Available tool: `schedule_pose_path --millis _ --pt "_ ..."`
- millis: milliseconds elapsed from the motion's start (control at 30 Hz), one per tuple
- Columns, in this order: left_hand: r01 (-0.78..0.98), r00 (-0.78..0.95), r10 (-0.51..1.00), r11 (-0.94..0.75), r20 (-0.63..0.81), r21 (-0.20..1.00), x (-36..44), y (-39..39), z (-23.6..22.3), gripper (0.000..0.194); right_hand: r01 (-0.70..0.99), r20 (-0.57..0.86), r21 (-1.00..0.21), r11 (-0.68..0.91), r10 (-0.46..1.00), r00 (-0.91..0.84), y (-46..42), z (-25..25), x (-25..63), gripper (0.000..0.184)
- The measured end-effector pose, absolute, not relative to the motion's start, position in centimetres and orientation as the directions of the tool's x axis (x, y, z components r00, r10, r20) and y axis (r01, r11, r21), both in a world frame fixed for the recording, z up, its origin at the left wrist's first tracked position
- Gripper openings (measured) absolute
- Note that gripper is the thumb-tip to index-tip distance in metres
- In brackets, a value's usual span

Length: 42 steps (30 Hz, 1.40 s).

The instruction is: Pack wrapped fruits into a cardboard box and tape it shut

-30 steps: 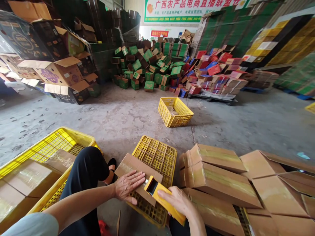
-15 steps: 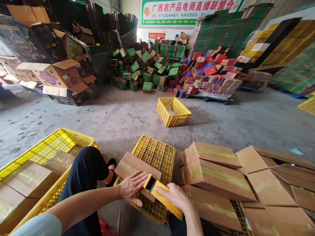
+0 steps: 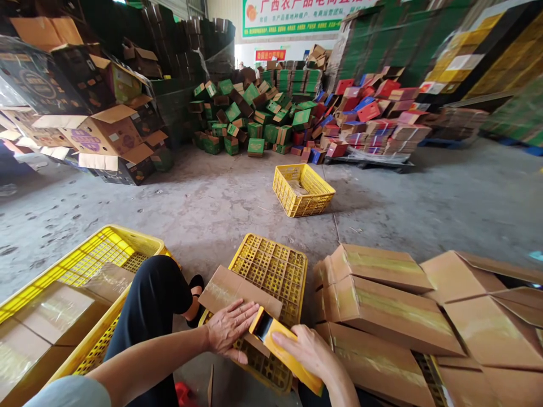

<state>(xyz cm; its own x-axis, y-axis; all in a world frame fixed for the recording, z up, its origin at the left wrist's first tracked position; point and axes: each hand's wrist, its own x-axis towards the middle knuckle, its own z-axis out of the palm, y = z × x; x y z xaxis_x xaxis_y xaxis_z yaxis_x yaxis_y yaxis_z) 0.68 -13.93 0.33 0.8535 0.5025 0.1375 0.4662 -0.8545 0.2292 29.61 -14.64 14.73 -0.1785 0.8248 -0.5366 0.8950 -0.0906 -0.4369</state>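
Observation:
A flat brown cardboard box [image 3: 237, 288] with shiny clear tape lies on an upturned yellow crate [image 3: 271, 257] between my knees. My left hand [image 3: 231, 330] rests flat on the box's near side, palm down, fingers stretched out. Wrapped round a long yellow hand-held tool [image 3: 292, 356], my right hand [image 3: 307, 347] holds it slanting over the box's near right end. The tool's dark front opening is close beside my left fingertips. Whether it touches the box, I cannot tell.
At left stands a yellow crate [image 3: 155, 243] holding taped boxes [image 3: 51, 311]. Taped cartons [image 3: 390, 308] are stacked close on the right, beside open ones [image 3: 487, 322]. A smaller yellow crate [image 3: 303, 192] sits on the floor ahead. Green boxes [image 3: 254, 130] lie heaped behind it.
The view has turned slightly, so the right-hand cartons sit further right in the picture. Both hands, the box and the yellow tool keep nearly the same places relative to each other.

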Motion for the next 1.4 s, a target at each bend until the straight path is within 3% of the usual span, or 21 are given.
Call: schedule_pose_path --millis 367,700,1400 --pt "0.484 0.836 0.513 -0.857 0.196 0.180 0.8 -14.3 0.3 0.115 0.886 -0.531 -0.455 -0.087 0.826 -0.191 -14.7 15.6 30.6 0.045" --pt "0.409 0.885 0.441 -0.889 0.150 0.205 1.9 -14.3 0.5 0.121 0.886 -0.526 -0.454 -0.090 0.830 -0.185 -15.3 15.5 30.3 0.045" --pt "0.427 0.883 0.454 -0.882 0.119 0.198 1.4 -14.2 0.1 0.119 0.876 -0.552 -0.469 -0.113 0.811 -0.192 -15.3 14.6 32.4 0.048"
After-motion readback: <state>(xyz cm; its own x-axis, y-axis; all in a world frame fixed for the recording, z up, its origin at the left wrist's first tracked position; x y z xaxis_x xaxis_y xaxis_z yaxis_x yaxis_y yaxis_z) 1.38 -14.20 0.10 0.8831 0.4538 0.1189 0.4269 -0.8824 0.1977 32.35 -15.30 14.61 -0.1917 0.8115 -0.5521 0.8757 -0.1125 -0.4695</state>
